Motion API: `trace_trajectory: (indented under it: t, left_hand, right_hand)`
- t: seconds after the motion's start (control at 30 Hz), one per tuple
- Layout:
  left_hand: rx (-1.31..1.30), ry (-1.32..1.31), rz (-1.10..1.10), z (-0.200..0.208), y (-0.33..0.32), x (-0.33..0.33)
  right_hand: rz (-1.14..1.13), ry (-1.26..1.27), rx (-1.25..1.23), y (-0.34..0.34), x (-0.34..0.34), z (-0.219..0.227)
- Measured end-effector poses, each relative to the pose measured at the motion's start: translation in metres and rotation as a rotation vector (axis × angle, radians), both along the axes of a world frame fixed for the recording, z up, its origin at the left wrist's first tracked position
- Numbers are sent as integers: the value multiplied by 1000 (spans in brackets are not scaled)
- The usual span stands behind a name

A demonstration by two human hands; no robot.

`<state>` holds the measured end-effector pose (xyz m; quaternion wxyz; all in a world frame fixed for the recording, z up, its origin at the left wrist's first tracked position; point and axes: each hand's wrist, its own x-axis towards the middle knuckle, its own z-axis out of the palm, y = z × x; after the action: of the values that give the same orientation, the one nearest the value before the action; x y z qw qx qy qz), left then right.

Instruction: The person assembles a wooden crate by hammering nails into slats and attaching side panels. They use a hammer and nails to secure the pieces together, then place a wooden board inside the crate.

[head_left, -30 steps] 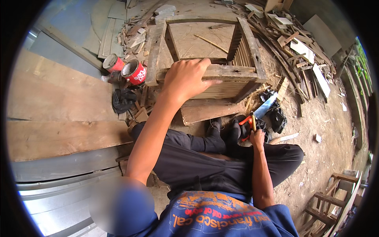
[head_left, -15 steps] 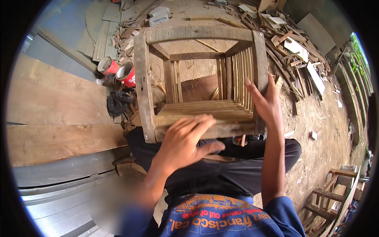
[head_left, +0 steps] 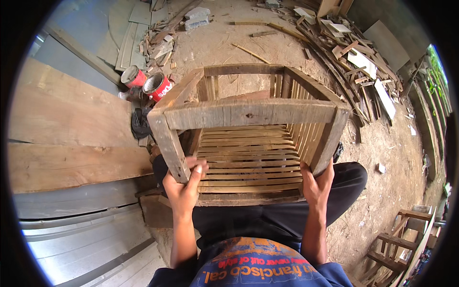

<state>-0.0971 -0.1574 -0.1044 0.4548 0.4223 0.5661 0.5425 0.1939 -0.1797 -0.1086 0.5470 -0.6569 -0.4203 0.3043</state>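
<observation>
A box-like frame (head_left: pixel 251 113) of worn wooden bars stands before me, above my crossed legs. Thin slats (head_left: pixel 248 165) run across its bottom, and more line its right side. My left hand (head_left: pixel 183 189) is closed around the lower end of the near left post, its thumb on the inner side. At the lower end of the near right post, my right hand (head_left: pixel 316 189) has a matching hold, with some fingers hidden behind the wood. The near bottom rail (head_left: pixel 253 198) lies between both hands, close over my lap.
Two red paint cans (head_left: pixel 157 87) and a black plastic bag (head_left: pixel 141 123) sit left of the frame. Wide wooden boards (head_left: pixel 71 167) lie at the left. Scrap wood (head_left: pixel 356 62) is heaped at the far right. A small wooden ladder-like piece (head_left: pixel 394 241) stands at the lower right.
The frame has tilted and come lower toward my lap, so its top bar and slatted bottom show more. My left hand has moved from the near rail to grip the left post; my right hand slid lower.
</observation>
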Motion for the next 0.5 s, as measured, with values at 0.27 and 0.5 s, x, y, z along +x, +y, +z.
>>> trace_trajectory:
  t: [0.27, 0.5]
  left_hand:
    - [359, 3, 42, -37, 31, -7]
    - [524, -57, 33, -164, 99, 17]
  right_hand:
    - [-20, -74, 380, 42, 10, -39]
    - [-119, -207, 363, 96, 23, -133]
